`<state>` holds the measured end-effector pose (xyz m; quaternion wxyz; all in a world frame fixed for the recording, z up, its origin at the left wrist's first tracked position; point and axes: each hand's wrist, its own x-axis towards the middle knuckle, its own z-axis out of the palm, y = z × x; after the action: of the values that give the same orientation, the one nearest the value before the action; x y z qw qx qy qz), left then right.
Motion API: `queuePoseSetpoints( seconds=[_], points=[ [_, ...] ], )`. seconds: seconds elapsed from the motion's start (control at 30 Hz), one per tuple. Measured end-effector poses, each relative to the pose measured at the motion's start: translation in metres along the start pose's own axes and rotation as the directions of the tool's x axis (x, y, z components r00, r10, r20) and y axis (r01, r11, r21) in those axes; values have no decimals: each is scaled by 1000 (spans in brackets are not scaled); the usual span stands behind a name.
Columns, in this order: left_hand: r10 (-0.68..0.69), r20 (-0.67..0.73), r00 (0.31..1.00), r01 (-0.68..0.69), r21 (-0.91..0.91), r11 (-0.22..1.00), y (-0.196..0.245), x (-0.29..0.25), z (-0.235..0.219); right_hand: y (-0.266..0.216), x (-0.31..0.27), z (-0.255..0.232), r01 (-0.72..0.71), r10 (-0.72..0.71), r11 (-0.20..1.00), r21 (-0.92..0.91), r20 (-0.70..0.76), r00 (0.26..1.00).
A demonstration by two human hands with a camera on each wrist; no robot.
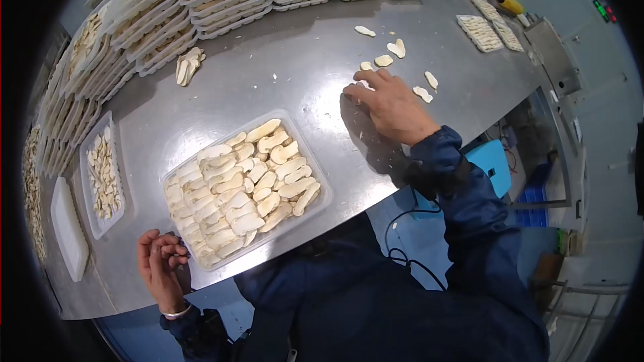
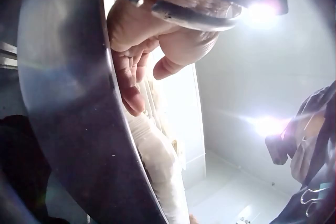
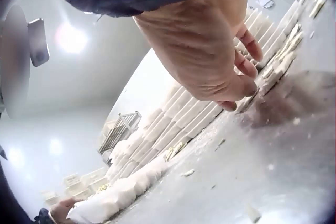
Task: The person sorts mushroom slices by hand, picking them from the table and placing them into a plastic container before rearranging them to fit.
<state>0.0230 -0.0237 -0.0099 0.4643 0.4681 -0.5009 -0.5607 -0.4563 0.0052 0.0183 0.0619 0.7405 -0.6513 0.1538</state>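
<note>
A clear plastic tray [image 1: 327,184] near the table's front edge holds overlapping rows of sliced mushrooms [image 1: 228,188]. My left hand [image 1: 161,265] is beside its lower left corner, fingers loosely bent and holding nothing. The left wrist view shows that hand [image 2: 136,50] hanging by the metal table edge, its thumb apart from the fingers. Farther right, my right hand [image 1: 396,107] reaches palm down over the table, a pale mushroom slice [image 1: 365,84] between thumb and forefinger. In the right wrist view its fingers [image 3: 245,65] are spread, fingertips right at the tabletop.
Several loose slices [image 1: 397,48] lie beyond my right hand. A small pile of slices [image 1: 190,67] sits near tall stacks of filled trays [image 1: 228,7]. At left are a part-filled tray [image 1: 119,214] and a white tray [image 1: 67,228]. More filled trays [image 1: 479,33] stand at far right.
</note>
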Motion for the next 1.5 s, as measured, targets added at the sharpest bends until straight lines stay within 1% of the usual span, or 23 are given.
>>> queuePoseSetpoints(
  seconds=[0.07,0.2,0.4,0.5,0.6,0.63,0.7,0.77,0.83,0.93,1.07,1.13,1.17,1.2,1.27,1.33,1.4,1.47,1.5],
  points=[
    [-3,-7,1000,3,5,1000,0,0,1,-4,2,4,-43,44,999,-12,59,997],
    [-2,-8,1000,2,-4,1000,-1,-1,-1,-8,0,-3,-77,96,989,-126,156,983],
    [-10,3,1000,10,-8,1000,1,-1,-2,-6,-10,-10,-95,89,990,100,58,994],
    [-11,8,1000,11,-20,1000,-1,-1,-4,-1,-11,-11,-143,139,989,38,94,986],
    [-1,9,1000,2,-24,1000,-1,-1,-1,-1,-12,-7,-137,130,989,52,126,983],
    [-7,1,1000,7,-11,1000,0,-2,0,-2,-11,-7,-130,125,991,38,109,986],
    [-11,-9,1000,12,22,1000,-1,-2,-3,0,-11,-6,-150,142,987,59,131,981],
    [-23,-7,1000,23,3,1000,1,-1,-2,1,-12,-6,-144,130,984,101,139,982],
    [-34,-7,999,34,-7,999,3,-2,-3,-9,-10,-11,-172,147,971,168,152,977],
    [-36,5,999,36,-61,997,2,-1,-3,-3,-12,-6,-211,187,972,106,201,961],
    [-37,21,999,38,-68,997,4,-1,-2,-9,-13,-5,-168,153,981,94,148,977],
    [-35,23,999,36,-52,998,5,0,-1,-20,-14,-10,-151,140,983,108,99,985],
    [-34,20,999,35,-54,998,5,0,-1,-37,-13,-14,-144,140,980,139,43,989],
    [-35,21,999,36,-54,998,4,0,-1,-58,-11,-19,-57,58,984,169,1,998],
    [-33,25,999,34,-48,998,3,0,-2,-102,-9,-28,111,-92,970,217,-96,991],
    [-32,33,999,33,-36,999,3,0,-2,-142,-10,-26,251,-235,930,270,-91,968],
    [-32,30,999,33,-21,999,2,0,-3,-170,-12,-12,318,-298,890,326,-113,948],
    [-29,31,999,29,-23,999,3,-1,-3,-186,-13,0,331,-321,854,401,-94,942],
    [-28,31,999,28,-24,999,3,-1,-3,-190,-13,5,333,-327,851,406,-88,941]
  ],
)
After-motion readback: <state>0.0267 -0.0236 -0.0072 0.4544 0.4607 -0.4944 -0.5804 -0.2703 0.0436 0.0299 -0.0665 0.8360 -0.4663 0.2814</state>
